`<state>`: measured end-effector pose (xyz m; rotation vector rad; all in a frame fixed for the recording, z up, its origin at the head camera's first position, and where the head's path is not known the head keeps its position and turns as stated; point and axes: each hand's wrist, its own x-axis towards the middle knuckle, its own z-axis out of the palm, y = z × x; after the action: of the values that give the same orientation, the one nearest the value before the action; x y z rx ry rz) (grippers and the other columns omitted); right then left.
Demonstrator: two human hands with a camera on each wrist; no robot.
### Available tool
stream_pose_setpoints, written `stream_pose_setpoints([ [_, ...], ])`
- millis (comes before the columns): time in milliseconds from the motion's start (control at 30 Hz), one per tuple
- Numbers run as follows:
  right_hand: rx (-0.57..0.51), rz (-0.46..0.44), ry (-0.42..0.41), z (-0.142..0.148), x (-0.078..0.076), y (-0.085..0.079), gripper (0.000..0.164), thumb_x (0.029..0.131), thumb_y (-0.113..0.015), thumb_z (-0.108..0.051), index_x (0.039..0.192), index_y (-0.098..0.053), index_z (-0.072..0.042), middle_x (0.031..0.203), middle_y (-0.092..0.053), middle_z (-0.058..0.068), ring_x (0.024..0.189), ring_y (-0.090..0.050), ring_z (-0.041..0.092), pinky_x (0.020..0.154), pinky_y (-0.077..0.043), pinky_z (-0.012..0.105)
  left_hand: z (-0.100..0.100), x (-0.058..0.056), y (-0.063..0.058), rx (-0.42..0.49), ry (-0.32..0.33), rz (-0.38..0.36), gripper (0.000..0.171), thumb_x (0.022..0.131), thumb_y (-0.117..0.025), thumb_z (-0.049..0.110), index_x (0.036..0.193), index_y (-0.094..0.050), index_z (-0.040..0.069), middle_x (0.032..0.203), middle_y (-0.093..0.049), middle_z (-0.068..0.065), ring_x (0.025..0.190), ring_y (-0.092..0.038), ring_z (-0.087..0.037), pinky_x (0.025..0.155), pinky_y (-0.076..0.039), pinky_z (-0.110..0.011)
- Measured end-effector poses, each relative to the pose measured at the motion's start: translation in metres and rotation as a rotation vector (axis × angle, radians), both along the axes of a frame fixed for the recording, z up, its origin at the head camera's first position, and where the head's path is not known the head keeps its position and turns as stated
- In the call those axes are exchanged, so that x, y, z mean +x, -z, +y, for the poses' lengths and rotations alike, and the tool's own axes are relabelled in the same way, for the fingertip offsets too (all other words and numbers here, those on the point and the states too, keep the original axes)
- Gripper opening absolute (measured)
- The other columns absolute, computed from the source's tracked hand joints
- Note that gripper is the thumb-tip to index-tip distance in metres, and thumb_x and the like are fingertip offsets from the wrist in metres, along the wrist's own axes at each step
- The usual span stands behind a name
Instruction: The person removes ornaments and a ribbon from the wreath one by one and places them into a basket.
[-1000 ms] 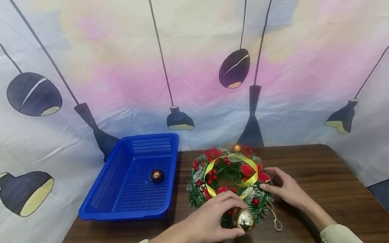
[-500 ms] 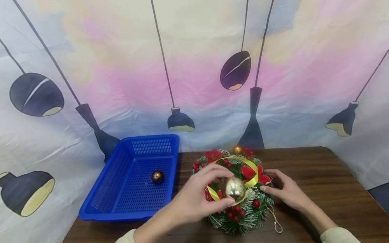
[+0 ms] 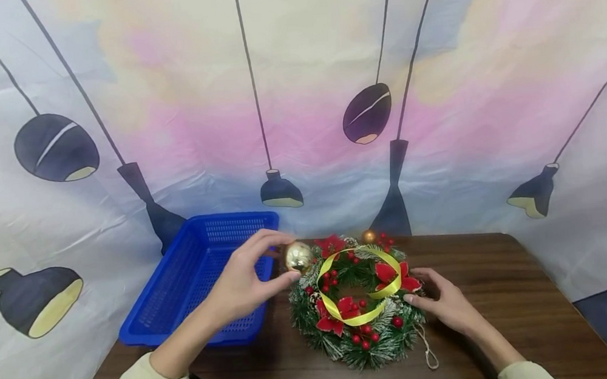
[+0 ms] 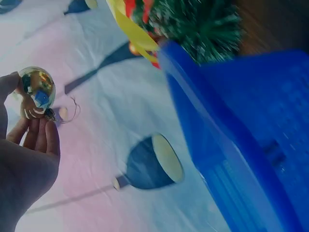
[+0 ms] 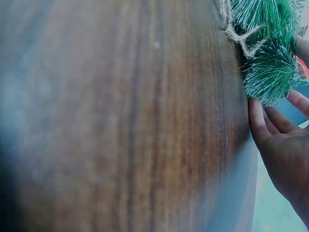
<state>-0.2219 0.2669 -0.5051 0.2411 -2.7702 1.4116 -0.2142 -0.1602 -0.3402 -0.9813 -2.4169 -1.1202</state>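
Note:
My left hand [image 3: 240,278] pinches a shiny gold bauble [image 3: 298,256] between thumb and fingertips, at the left edge of the Christmas wreath [image 3: 363,354]. A thin hanging loop trails from the bauble's cap in the left wrist view. The wreath lies on the table, green with frosted tips, red poinsettias and berries, and a yellow ribbon [image 3: 362,318] curling over it. At its right side my right hand [image 3: 451,303] holds the edge, thumb near a red flower and fingers against the outer needles.
A blue plastic basket [image 3: 142,340] stands left of the wreath, partly behind my left hand. A small orange-gold ball [image 3: 369,236] sits at the wreath's back. A twine loop [image 3: 430,357] lies on the wooden table [image 3: 498,274]. Behind hangs a lamp-printed cloth [image 3: 304,79].
My left hand has carried the gold bauble from the wreath's front, up over it, to its left back side, now covering the copper ball in the basket. The right hand stays at the wreath.

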Motion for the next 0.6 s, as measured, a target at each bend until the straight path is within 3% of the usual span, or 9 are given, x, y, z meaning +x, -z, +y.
stream_pose_setpoints([
  [400, -0.005, 0.013, 0.003, 0.0, -0.002, 0.003, 0.07, 0.098, -0.076, -0.047, 0.153, -0.05, -0.013, 0.151, -0.055, 0.019, 0.142, -0.049, 0.046, 0.111, -0.041, 0.068, -0.037, -0.022, 0.011, -0.007, -0.142, -0.017, 0.046, 0.089, -0.089, 0.026, 0.13, -0.07, 0.016, 0.129, -0.066, 0.003, 0.111, -0.066, -0.019, 0.092, -0.06, -0.041],
  [600, -0.007, 0.025, 0.005, 0.001, -0.001, 0.005, 0.069, 0.097, -0.077, -0.045, 0.153, -0.051, -0.013, 0.149, -0.058, 0.017, 0.14, -0.05, 0.045, 0.111, -0.041, 0.068, -0.054, -0.034, 0.029, -0.013, -0.184, -0.107, 0.046, 0.09, -0.088, 0.023, 0.13, -0.069, 0.012, 0.129, -0.066, -0.004, 0.113, -0.066, -0.024, 0.096, -0.059, -0.047],
])
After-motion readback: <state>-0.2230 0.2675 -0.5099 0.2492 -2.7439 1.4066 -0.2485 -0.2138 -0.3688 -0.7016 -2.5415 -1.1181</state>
